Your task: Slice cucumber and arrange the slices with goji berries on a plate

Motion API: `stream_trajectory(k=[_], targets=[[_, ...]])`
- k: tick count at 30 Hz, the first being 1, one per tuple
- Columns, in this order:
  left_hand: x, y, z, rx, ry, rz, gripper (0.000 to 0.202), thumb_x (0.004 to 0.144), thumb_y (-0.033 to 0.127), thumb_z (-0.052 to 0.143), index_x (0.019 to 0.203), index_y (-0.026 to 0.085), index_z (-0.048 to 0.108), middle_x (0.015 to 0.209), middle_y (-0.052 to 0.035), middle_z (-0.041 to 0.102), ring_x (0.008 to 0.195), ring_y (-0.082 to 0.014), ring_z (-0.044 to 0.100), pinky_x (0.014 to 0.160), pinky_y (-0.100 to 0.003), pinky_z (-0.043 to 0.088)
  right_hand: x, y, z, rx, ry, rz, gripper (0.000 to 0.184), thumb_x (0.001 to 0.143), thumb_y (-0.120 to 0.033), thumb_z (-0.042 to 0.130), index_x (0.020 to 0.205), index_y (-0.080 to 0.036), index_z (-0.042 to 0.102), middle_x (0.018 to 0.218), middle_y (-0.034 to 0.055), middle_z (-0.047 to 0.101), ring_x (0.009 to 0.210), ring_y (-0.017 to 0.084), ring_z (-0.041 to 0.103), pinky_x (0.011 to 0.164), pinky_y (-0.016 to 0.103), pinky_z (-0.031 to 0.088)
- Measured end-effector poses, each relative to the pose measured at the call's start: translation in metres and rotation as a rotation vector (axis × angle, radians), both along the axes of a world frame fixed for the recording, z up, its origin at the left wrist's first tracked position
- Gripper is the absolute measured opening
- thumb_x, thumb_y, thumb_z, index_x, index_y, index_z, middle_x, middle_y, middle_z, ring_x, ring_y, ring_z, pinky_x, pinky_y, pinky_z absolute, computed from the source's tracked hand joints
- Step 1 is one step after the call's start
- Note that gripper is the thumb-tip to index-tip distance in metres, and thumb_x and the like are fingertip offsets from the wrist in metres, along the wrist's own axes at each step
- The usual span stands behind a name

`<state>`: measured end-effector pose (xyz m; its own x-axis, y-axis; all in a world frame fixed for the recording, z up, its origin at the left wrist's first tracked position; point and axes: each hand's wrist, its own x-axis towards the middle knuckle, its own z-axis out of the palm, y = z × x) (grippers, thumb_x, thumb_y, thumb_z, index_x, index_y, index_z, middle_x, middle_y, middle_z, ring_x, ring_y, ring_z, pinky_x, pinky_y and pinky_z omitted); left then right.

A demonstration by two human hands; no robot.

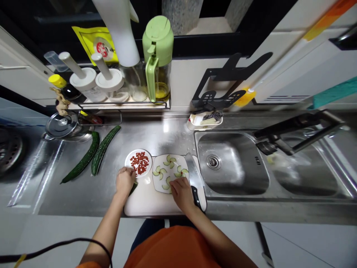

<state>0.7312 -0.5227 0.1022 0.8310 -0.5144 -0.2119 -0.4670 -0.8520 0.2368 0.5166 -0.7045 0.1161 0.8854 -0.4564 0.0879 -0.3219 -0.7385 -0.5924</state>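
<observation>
A square white plate (158, 185) on the white cutting board (153, 206) carries several pinwheels of thin cucumber slices (170, 161), some with red at the centre. Over its lower right corner is my right hand (182, 192), fingers together at the nearest pinwheel; what they pinch is hidden. To the left stands a small round plate (150, 163) of red goji berries (139, 162). My left hand (125, 181) is closed at this plate's lower left rim, its fingertips hard to make out. A dark green cucumber piece (133, 188) lies beside it on the board. Along the right edge rests a kitchen knife (195, 175).
Two whole cucumbers (105, 149) lie on the steel counter at left, near a lidded pot (61, 125). A rack (145, 105) behind holds jars and a green-topped oil bottle (158, 44). The double sink (234, 163) with a black faucet (292, 130) is at right.
</observation>
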Motion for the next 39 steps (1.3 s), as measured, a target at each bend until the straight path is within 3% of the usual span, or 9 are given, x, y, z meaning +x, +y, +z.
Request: stream_trajectory(k=[5, 17, 22, 29, 35, 39], targets=[[0.0, -0.002, 0.002, -0.043, 0.011, -0.032, 0.022, 0.08, 0.027, 0.048, 0.079, 0.019, 0.069, 0.083, -0.0069, 0.063, 0.084, -0.0182, 0.057, 0.083, -0.029, 0.042, 0.0, 0.0, 0.0, 0.004, -0.012, 0.001, 0.017, 0.085, -0.015, 0.048, 0.082, -0.02, 0.065, 0.073, 0.0043, 0.056, 0.081, 0.02, 0.044, 0.085, 0.036, 0.038], [-0.007, 0.001, 0.015, -0.329, 0.146, 0.12, 0.018, 0.078, 0.031, 0.052, 0.074, 0.021, 0.067, 0.081, -0.0016, 0.065, 0.073, -0.0144, 0.057, 0.072, -0.026, 0.043, -0.002, -0.001, -0.003, 0.004, -0.013, 0.008, 0.017, 0.084, -0.014, 0.049, 0.084, -0.02, 0.065, 0.075, 0.0042, 0.057, 0.082, 0.02, 0.046, 0.085, 0.036, 0.038], [-0.038, -0.02, 0.018, -0.477, 0.237, -0.021, 0.016, 0.079, 0.03, 0.053, 0.077, 0.021, 0.067, 0.08, -0.0019, 0.062, 0.072, -0.013, 0.056, 0.067, -0.024, 0.044, -0.005, -0.005, -0.004, 0.016, -0.007, 0.002, 0.018, 0.084, -0.014, 0.049, 0.087, -0.02, 0.066, 0.076, 0.0045, 0.057, 0.084, 0.02, 0.046, 0.081, 0.035, 0.039], [-0.089, -0.058, 0.01, -0.51, 0.407, -0.252, 0.013, 0.081, 0.023, 0.053, 0.08, 0.02, 0.066, 0.084, -0.0043, 0.059, 0.079, -0.0142, 0.056, 0.072, -0.026, 0.045, -0.014, -0.013, -0.005, 0.002, 0.015, -0.043, 0.019, 0.085, -0.016, 0.048, 0.088, -0.019, 0.066, 0.079, 0.0058, 0.059, 0.082, 0.02, 0.046, 0.077, 0.034, 0.039], [-0.104, -0.072, 0.0, -0.409, 0.395, -0.353, 0.011, 0.079, 0.02, 0.055, 0.076, 0.019, 0.065, 0.082, -0.0053, 0.058, 0.082, -0.0167, 0.054, 0.076, -0.03, 0.045, -0.02, -0.01, -0.005, 0.023, 0.043, -0.02, 0.019, 0.086, -0.017, 0.048, 0.087, -0.019, 0.067, 0.076, 0.0056, 0.057, 0.081, 0.02, 0.045, 0.073, 0.032, 0.038], [-0.103, -0.075, -0.002, -0.371, 0.382, -0.409, 0.012, 0.08, 0.02, 0.054, 0.076, 0.019, 0.065, 0.081, -0.0057, 0.057, 0.084, -0.0177, 0.053, 0.077, -0.031, 0.044, -0.022, -0.006, -0.008, 0.022, 0.023, 0.024, 0.023, 0.085, -0.016, 0.049, 0.097, -0.022, 0.067, 0.08, 0.0053, 0.058, 0.082, 0.02, 0.046, 0.074, 0.032, 0.039]])
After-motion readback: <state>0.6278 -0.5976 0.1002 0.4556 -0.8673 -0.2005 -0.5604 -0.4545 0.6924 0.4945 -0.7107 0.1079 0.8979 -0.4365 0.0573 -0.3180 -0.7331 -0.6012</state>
